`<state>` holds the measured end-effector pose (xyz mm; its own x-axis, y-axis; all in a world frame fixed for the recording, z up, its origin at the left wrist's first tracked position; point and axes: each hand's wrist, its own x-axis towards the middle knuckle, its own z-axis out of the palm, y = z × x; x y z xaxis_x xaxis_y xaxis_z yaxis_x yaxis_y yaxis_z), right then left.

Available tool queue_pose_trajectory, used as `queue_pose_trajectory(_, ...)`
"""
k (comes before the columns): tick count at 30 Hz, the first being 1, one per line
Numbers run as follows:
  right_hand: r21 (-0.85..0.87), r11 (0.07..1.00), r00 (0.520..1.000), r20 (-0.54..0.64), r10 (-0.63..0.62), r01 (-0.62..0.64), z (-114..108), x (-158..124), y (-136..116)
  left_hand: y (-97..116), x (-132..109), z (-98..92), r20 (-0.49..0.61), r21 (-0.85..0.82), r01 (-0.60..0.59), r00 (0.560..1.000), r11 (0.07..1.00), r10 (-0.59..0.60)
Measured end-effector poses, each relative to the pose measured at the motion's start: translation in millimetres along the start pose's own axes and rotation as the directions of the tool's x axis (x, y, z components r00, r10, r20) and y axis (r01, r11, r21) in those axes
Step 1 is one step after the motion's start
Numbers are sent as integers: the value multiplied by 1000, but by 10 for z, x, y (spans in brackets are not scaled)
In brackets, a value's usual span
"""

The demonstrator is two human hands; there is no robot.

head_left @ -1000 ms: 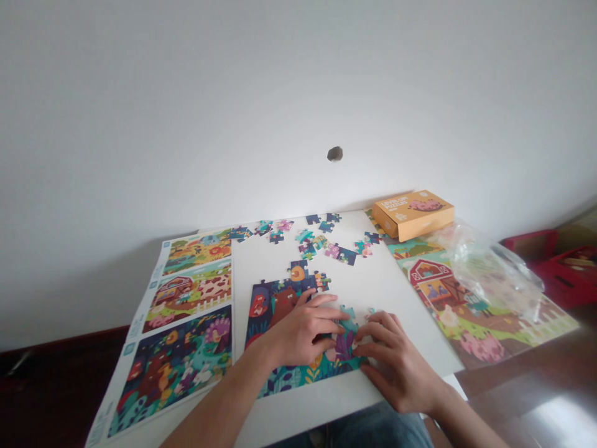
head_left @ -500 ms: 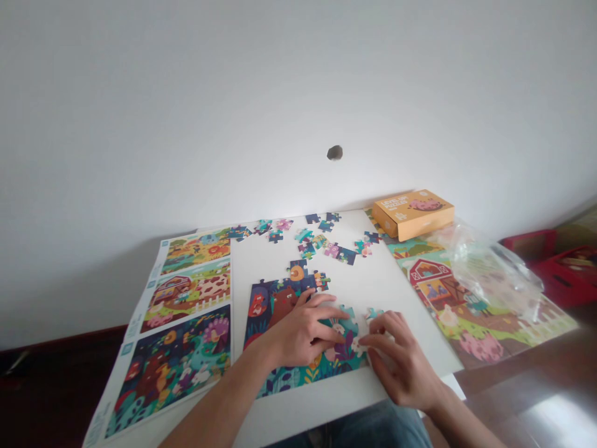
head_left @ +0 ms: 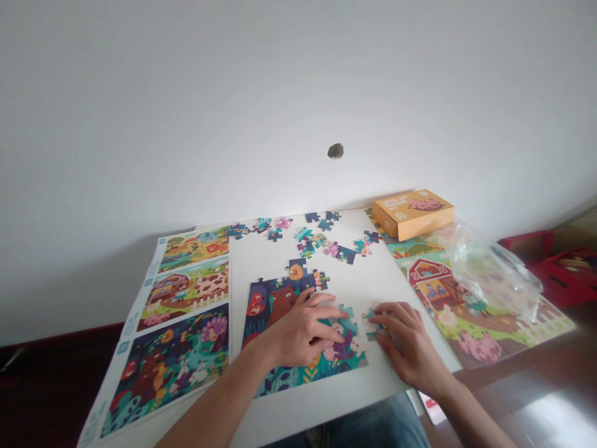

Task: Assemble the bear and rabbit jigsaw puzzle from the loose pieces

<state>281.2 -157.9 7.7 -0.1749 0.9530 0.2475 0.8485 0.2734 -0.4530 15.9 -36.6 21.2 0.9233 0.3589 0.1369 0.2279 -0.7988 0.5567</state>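
Observation:
A partly built dark blue and teal jigsaw (head_left: 280, 373) lies on the white table (head_left: 373, 286) in front of me. My left hand (head_left: 301, 330) rests flat on its middle, fingers stretched out toward the right edge. My right hand (head_left: 403, 345) lies just right of the jigsaw, its fingers curled on a small loose teal piece (head_left: 370, 317) on the table top. Several loose pieces (head_left: 326, 239) are scattered further back.
A picture sheet with three scenes (head_left: 180, 330) lies at the left. A finished farm puzzle (head_left: 466, 311) lies at the right under a clear plastic bag (head_left: 489, 267), with an orange box (head_left: 413, 213) behind. Red crates (head_left: 564, 267) stand on the floor, far right.
My right hand has slid to the right, off the jigsaw's edge, onto a loose teal piece beside it. My left hand has stayed on the jigsaw.

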Motion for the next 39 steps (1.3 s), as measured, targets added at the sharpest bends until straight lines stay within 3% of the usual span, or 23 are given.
queue_pose_trajectory(8, 134, 986, 992, 55, -112, 104, -140, -49, 227, 3, -3, 1, -7, -4, 3, 1000, 1000, -3)
queue_pose_trajectory(13, 214, 965, 980, 92, -174, 151, -173, -55, 226, 9, 4, 1, 0, -4, 17, 1000, 1000, -17)
queue_pose_trajectory(21, 125, 970, 960, 161, -228, 209, -162, -28, 124, 11, -4, -5, 5, -14, 15, 1000, 1000, -15)
queue_pose_trajectory(33, 206, 957, 971, 76, -225, 206, -170, -16, 153, 25, -1, -21, -11, -4, 3, 1000, 1000, -3)
queue_pose_trajectory(39, 148, 964, 958, 149, -244, 222, -172, 0, 105, 27, -7, -19, -5, -7, 13, 1000, 1000, -13)
